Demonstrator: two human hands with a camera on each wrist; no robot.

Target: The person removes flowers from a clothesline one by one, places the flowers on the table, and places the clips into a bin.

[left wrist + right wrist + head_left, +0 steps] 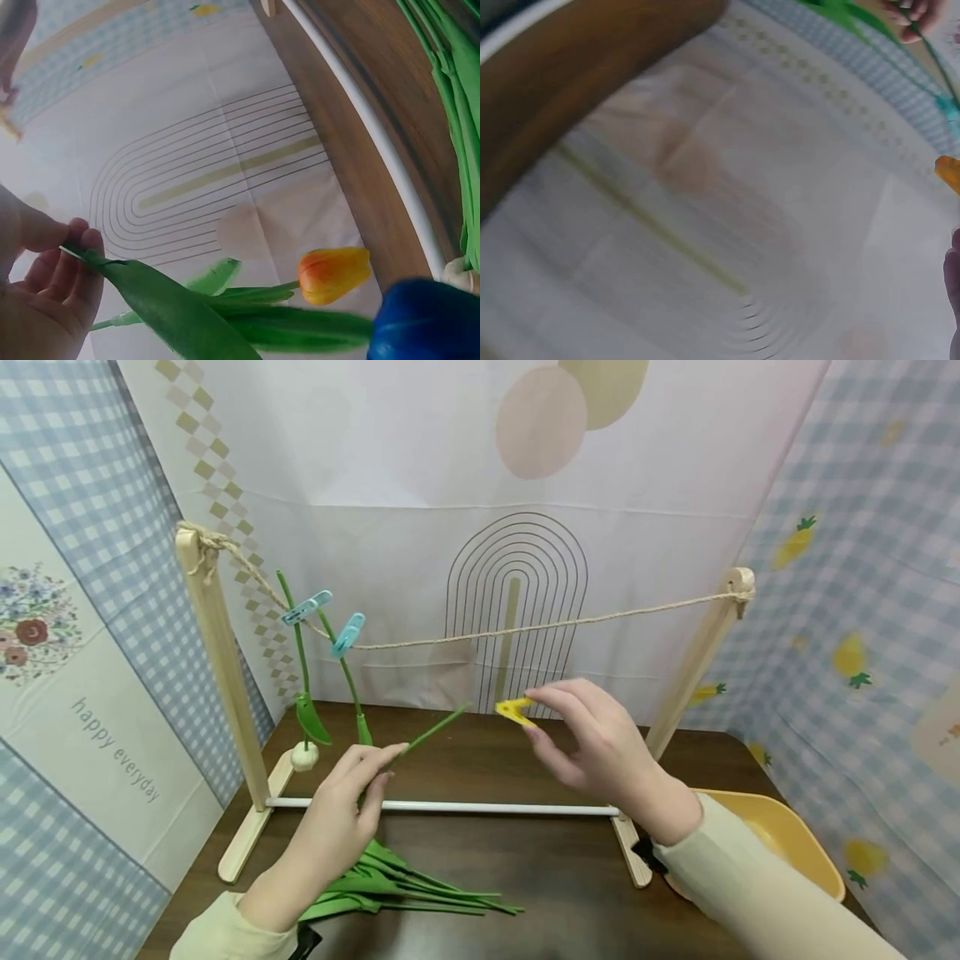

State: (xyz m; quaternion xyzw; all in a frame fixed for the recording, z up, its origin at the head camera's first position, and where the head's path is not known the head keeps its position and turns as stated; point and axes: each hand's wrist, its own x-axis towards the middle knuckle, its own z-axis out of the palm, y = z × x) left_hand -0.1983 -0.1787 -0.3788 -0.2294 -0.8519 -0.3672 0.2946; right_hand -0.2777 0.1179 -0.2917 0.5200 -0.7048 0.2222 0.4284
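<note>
My left hand (348, 797) pinches the green stem (438, 731) of an artificial tulip, its tip pointing up and right. In the left wrist view, a long leaf (169, 304) runs from those fingers, and a blue bloom (427, 322) fills the lower right corner. Between the thumb and fingers of my right hand (596, 739) is a yellow clothespin (513, 710), its narrow end facing the stem tip, a short gap away. Behind them, a twine line (540, 628) carries two teal clothespins (306, 607), each gripping an upside-down tulip; one has a white bloom (303, 757).
Wooden posts (225, 677) on feet hold up the twine, joined low down by a white rod (495, 808). Several green tulip stems (442, 893) lie on the dark table (570, 893) near the front. A yellow tray (798, 835) stands at right, partly behind my right sleeve.
</note>
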